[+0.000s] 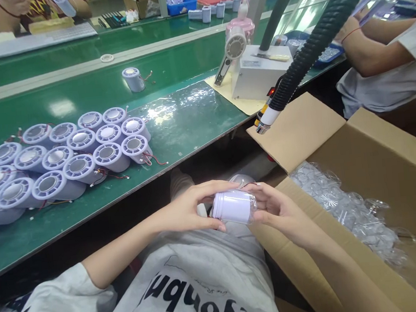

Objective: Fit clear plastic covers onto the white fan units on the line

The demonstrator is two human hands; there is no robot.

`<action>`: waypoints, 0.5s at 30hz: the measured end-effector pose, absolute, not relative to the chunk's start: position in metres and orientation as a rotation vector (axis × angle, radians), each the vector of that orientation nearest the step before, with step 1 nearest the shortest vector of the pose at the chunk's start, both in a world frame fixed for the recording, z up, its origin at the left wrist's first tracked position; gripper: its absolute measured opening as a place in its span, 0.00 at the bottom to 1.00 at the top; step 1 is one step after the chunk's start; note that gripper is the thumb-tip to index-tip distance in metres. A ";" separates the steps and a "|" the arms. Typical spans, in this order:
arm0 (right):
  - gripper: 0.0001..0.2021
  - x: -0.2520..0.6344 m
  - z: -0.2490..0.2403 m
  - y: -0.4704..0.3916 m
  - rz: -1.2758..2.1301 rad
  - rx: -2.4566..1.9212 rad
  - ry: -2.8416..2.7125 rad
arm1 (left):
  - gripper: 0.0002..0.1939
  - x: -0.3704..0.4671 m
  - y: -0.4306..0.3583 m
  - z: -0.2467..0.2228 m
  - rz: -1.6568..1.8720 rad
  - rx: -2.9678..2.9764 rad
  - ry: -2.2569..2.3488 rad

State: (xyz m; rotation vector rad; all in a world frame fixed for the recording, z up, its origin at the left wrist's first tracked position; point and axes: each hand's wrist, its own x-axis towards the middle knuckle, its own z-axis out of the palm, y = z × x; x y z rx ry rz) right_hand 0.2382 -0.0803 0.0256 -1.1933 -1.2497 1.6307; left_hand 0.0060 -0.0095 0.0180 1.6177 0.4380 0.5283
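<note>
Over my lap I hold a short lavender cylinder (233,206) lying on its side, with a clear plastic cover (252,206) around its right end. My left hand (194,209) grips the ridged left end, thumb below and fingers over the top. At the covered end, my right hand (277,210) closes its thumb and fingers on the clear plastic. A thin wire shows by the right fingertips. To the left on the green bench, similar lavender cylinders (80,164) stand in rows, with round discs on top and thin red and white wires.
An open cardboard box (388,158) with many clear plastic covers (346,211) is at my right. A dark corrugated hose (315,42) hangs above it. A handheld fan (235,46) leans by a white machine base (259,75). One cylinder (133,80) stands farther back. Co-workers sit across and at right.
</note>
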 end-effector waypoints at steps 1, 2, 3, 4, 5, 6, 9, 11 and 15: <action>0.21 0.238 0.025 -0.080 1.643 -1.199 -1.222 | 0.39 0.006 -0.010 0.019 0.526 1.621 0.442; 0.21 0.237 0.024 -0.080 1.657 -1.203 -1.187 | 0.39 0.006 -0.010 0.019 0.526 1.624 0.444; 0.22 0.236 0.024 -0.079 1.674 -1.203 -1.149 | 0.39 0.006 -0.010 0.019 0.529 1.627 0.445; 0.22 0.235 0.023 -0.079 1.695 -1.204 -1.108 | 0.39 0.006 -0.009 0.019 0.531 1.629 0.447; 0.22 0.235 0.023 -0.079 1.721 -1.207 -1.067 | 0.38 0.006 -0.009 0.018 0.534 1.631 0.449; 0.22 0.234 0.022 -0.078 1.753 -1.212 -1.028 | 0.38 0.006 -0.009 0.018 0.534 1.632 0.447; 0.24 0.230 0.021 -0.078 1.856 -1.214 -0.938 | 0.40 0.006 -0.009 0.016 0.553 1.635 0.406; 0.25 0.227 0.022 -0.077 1.892 -1.202 -0.901 | 0.41 0.006 -0.009 0.014 0.574 1.643 0.369; 0.27 0.221 0.024 -0.077 1.934 -1.185 -0.822 | 0.41 0.006 -0.008 0.013 0.610 1.696 0.352</action>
